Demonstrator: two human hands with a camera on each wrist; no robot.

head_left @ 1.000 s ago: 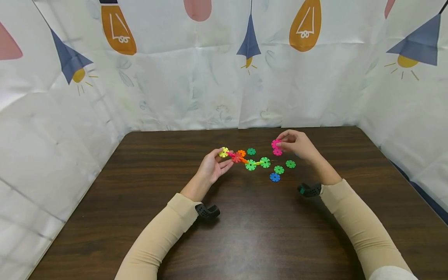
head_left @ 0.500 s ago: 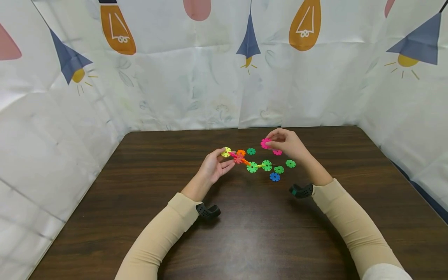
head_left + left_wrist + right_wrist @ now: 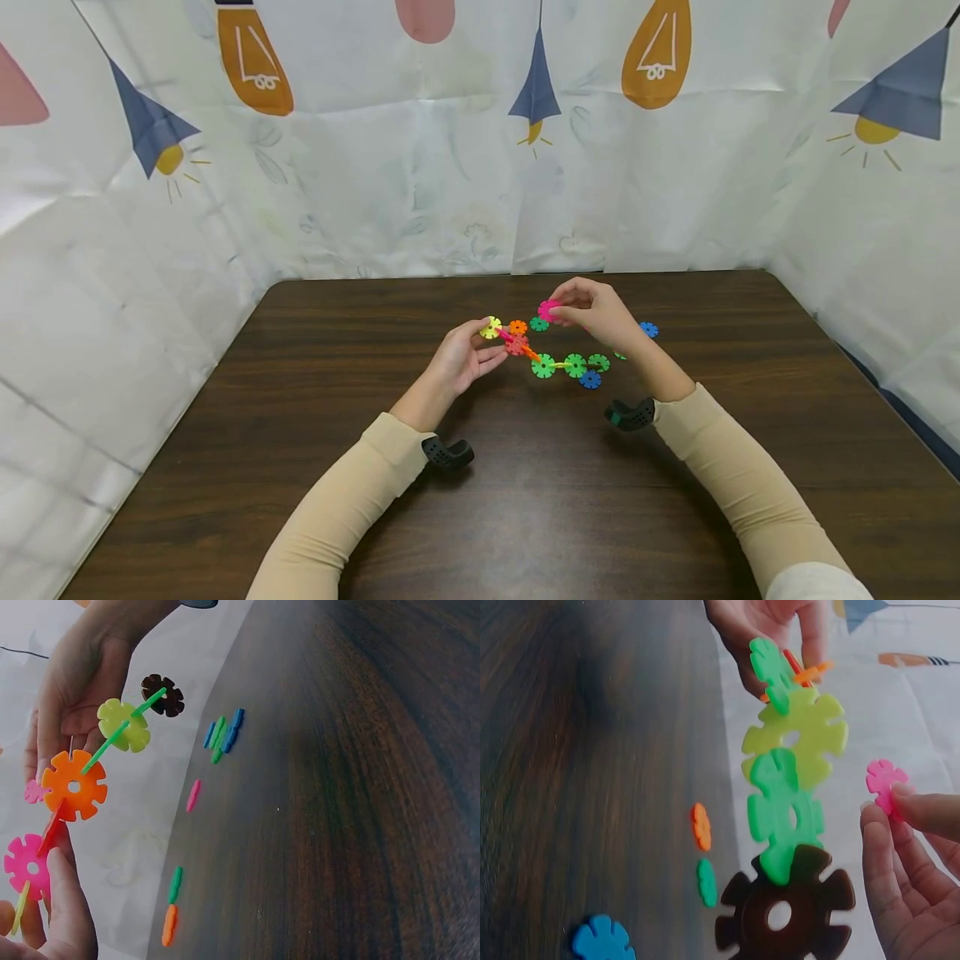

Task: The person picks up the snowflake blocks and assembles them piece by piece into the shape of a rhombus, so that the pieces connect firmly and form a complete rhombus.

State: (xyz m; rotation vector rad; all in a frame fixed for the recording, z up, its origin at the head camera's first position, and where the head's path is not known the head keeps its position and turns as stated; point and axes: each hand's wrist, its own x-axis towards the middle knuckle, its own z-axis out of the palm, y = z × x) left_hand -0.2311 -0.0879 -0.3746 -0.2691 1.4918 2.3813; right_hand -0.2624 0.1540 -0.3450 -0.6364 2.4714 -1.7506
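Head view: left hand (image 3: 461, 360) pinches the yellow end of a flower-disc chain (image 3: 537, 367), raised off the table (image 3: 480, 533) and stretching rightward. Right hand (image 3: 596, 312) has a pink disc (image 3: 547, 310) between thumb and fingertips; right wrist shows it apart from the chain. Brown disc (image 3: 755, 915) at the chain's far end. Orange disc (image 3: 517, 327) lies just beyond.

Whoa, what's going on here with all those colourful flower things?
A person is handling flower-shaped discs with both hands. The left hand holds one end of a chain of discs slotted together. The right hand pinches a single pink disc, which is not joined to the chain. Loose discs, such as a blue one and an orange one, lie on the brown table.
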